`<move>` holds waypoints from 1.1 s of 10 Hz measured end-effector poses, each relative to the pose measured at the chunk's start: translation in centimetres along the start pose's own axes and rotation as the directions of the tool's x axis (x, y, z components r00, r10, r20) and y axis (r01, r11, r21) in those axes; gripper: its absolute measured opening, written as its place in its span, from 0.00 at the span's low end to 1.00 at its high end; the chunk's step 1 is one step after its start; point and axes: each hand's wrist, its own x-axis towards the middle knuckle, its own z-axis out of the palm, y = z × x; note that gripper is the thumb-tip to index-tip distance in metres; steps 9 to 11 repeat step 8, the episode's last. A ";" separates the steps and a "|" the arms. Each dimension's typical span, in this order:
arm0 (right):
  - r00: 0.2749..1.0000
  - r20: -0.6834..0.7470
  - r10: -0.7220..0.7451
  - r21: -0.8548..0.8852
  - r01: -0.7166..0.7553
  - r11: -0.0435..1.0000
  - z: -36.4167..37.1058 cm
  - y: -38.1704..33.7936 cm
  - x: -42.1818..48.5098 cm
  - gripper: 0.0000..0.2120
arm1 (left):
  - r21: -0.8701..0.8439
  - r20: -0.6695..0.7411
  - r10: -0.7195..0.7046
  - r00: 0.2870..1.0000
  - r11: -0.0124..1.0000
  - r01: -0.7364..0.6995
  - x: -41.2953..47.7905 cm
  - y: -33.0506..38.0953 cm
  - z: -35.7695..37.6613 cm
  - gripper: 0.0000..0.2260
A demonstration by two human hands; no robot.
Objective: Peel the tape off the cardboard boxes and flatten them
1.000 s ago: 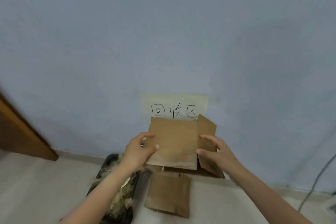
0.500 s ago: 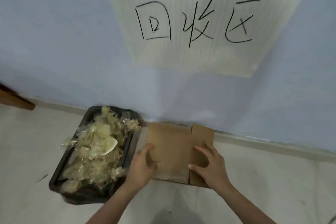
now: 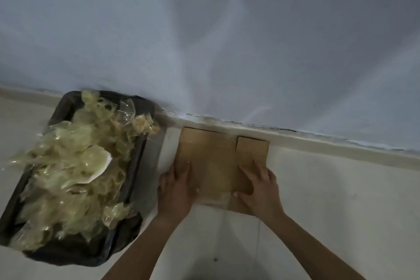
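Note:
A flattened brown cardboard box lies on the pale floor against the skirting board, one narrow flap sticking out at its far right. My left hand lies flat on its near left part, fingers straight. My right hand presses on its near right part with fingers spread and the thumb pointing left. Whether more cardboard lies underneath is hidden.
A black bin lined with a dark bag stands to the left, heaped with crumpled yellowish clear tape. The blue-grey wall rises right behind the cardboard. Bare floor tiles stretch to the right.
The cardboard was held up before the wall, then brought down onto the floor. Both hands now press it flat, and the view has dropped so the paper sign is out of sight.

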 end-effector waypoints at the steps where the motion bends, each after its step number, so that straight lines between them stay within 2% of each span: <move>1: 0.995 -0.061 -0.084 -0.328 0.060 0.943 0.9 0.8 0.2 0.36 | 0.182 -0.011 0.020 1.000 0.983 -0.017 0.3 0.0 1.1 0.37; 2: 0.990 -0.028 -0.140 -0.449 0.113 0.886 1.3 1.2 0.5 0.36 | 0.214 -0.009 0.007 1.000 0.977 -0.005 0.7 -0.1 1.4 0.38; 3: 0.992 0.022 -0.127 -0.447 0.123 0.886 1.4 1.4 0.8 0.36 | 0.237 0.007 0.001 1.000 0.972 -0.002 1.0 0.2 1.1 0.38; 4: 0.994 0.068 -0.085 -0.420 0.106 0.901 0.3 0.6 1.2 0.37 | 0.277 0.062 -0.038 0.997 0.961 0.019 1.0 0.9 0.3 0.37; 5: 0.984 0.177 -0.018 -0.324 0.076 0.943 -1.7 -0.7 1.6 0.35 | 0.308 0.139 -0.104 0.985 0.950 0.057 1.3 2.2 -0.6 0.35; 6: 0.946 0.323 0.040 -0.217 0.032 0.976 -5.3 -2.1 1.5 0.29 | 0.325 0.198 -0.137 0.971 0.943 0.067 1.2 3.3 -2.9 0.25; 7: 0.956 0.281 -0.083 -0.146 0.129 0.981 -9.0 -3.3 0.4 0.17 | 0.302 0.195 -0.133 0.972 0.951 0.070 0.1 5.9 -7.5 0.30; 8: 0.972 0.222 -0.074 -0.040 0.085 0.996 -12.3 -5.5 -1.9 0.22 | 0.289 0.148 -0.070 0.987 0.957 0.024 -1.9 8.1 -11.2 0.35; 11: 0.972 0.222 -0.074 -0.040 0.085 0.996 -12.3 -5.5 -1.9 0.22 | 0.289 0.148 -0.070 0.987 0.957 0.024 -1.9 8.1 -11.2 0.35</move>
